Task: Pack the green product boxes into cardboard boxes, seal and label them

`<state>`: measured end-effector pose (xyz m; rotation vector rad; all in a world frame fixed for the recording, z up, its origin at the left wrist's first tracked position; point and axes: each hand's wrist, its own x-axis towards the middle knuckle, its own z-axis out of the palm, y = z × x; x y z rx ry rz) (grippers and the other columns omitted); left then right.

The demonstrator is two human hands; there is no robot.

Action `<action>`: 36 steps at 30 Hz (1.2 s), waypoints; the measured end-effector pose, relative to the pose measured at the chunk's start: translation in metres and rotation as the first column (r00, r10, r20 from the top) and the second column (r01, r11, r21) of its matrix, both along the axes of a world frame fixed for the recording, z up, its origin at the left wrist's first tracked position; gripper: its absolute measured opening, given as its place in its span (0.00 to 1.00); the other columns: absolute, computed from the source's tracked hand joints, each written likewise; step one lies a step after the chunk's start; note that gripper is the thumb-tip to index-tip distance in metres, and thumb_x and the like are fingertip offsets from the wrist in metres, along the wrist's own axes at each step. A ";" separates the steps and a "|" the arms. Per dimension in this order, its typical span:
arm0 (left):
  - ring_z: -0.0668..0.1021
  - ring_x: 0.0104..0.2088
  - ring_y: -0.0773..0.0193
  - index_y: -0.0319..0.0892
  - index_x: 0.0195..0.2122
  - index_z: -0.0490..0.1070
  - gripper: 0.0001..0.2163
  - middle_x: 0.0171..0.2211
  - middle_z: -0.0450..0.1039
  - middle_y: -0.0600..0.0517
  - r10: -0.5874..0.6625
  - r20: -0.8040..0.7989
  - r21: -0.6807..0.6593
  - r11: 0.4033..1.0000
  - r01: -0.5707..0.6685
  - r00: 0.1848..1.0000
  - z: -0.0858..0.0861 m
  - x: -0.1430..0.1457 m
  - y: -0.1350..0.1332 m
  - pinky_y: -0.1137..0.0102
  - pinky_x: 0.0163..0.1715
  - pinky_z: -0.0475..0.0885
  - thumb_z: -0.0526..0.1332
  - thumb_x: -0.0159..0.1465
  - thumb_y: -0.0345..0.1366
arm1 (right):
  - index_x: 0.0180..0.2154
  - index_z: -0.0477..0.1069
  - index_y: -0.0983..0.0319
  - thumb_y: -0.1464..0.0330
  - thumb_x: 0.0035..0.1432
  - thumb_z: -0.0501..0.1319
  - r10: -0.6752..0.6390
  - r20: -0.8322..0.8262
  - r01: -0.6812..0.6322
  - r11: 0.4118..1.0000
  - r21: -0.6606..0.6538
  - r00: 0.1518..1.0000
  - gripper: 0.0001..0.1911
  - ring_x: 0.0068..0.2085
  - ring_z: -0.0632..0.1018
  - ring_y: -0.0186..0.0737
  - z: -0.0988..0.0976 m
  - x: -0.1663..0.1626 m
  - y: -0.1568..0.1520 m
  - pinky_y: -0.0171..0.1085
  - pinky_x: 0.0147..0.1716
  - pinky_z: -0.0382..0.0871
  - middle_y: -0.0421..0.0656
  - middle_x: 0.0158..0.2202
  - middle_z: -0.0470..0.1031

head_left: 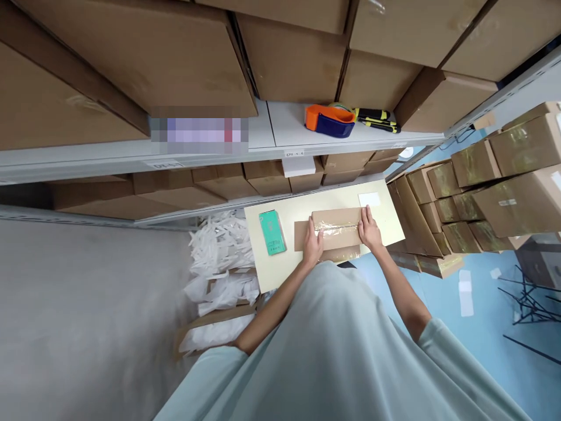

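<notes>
A cardboard box [339,221] with shiny clear tape along its middle lies on a pale yellow tabletop [287,272]. My left hand [312,244] grips its left end, the thumb bent toward the top face. At the opposite end my right hand [370,231] holds the box, its fingers extended along the side and corner. Brown cardboard flaps show beyond the box's left and near edges; I cannot tell whether they belong to it. To the left of my left hand lies a green booklet or packet [272,233]. A white paper [369,200] rests just beyond my right hand.
A grey shelf [280,131] full of cartons spans the far side, carrying an orange-and-blue tape dispenser [331,120] and yellow-black cutters [377,119]. White paper strips [221,242] fill the lower left. Stacked taped cartons [475,164] and thin black rods [530,298] stand right.
</notes>
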<state>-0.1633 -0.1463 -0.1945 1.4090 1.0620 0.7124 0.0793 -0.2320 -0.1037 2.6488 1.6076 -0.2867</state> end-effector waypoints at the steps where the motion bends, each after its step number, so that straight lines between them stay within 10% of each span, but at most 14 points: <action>1: 0.56 0.85 0.46 0.42 0.86 0.44 0.43 0.85 0.48 0.39 0.030 -0.021 -0.006 1.000 -0.030 0.999 -0.002 -0.004 -0.001 0.50 0.84 0.55 0.49 0.80 0.65 | 0.85 0.47 0.64 0.60 0.82 0.41 0.018 -0.011 -0.018 1.000 -0.004 1.000 0.38 0.72 0.75 0.61 0.000 -0.004 0.006 0.57 0.71 0.74 0.51 0.87 0.40; 14: 0.60 0.83 0.46 0.39 0.85 0.45 0.46 0.83 0.53 0.34 0.238 -0.171 -0.103 0.961 -0.257 0.956 0.007 0.011 -0.013 0.48 0.83 0.58 0.49 0.79 0.67 | 0.85 0.48 0.64 0.54 0.83 0.42 0.239 -0.203 -0.222 0.969 0.105 0.949 0.38 0.87 0.40 0.57 -0.016 0.033 0.024 0.64 0.84 0.47 0.50 0.87 0.42; 22: 0.77 0.73 0.42 0.38 0.78 0.65 0.40 0.72 0.75 0.34 0.306 -0.293 -0.004 0.947 -0.322 0.906 0.006 0.014 -0.007 0.45 0.75 0.71 0.47 0.79 0.64 | 0.85 0.45 0.68 0.54 0.84 0.42 0.261 -0.212 -0.243 0.964 0.106 0.942 0.39 0.87 0.41 0.59 -0.024 0.028 0.026 0.64 0.83 0.49 0.56 0.87 0.40; 28: 0.67 0.80 0.41 0.35 0.83 0.53 0.41 0.80 0.61 0.30 0.333 -0.387 0.151 0.943 -0.297 0.860 0.013 0.011 0.000 0.45 0.78 0.66 0.50 0.79 0.60 | 0.85 0.48 0.65 0.53 0.84 0.43 0.292 -0.247 -0.235 0.943 0.236 0.924 0.39 0.87 0.46 0.61 -0.040 0.029 0.025 0.68 0.81 0.54 0.56 0.86 0.47; 36: 0.65 0.81 0.45 0.51 0.58 0.84 0.20 0.75 0.73 0.43 0.142 -0.498 0.513 0.844 0.159 0.855 0.056 0.018 0.025 0.33 0.81 0.57 0.55 0.75 0.29 | 0.76 0.70 0.61 0.56 0.81 0.47 0.454 -0.184 -0.382 0.865 0.327 0.872 0.33 0.80 0.65 0.70 -0.014 0.039 0.034 0.73 0.80 0.52 0.59 0.76 0.72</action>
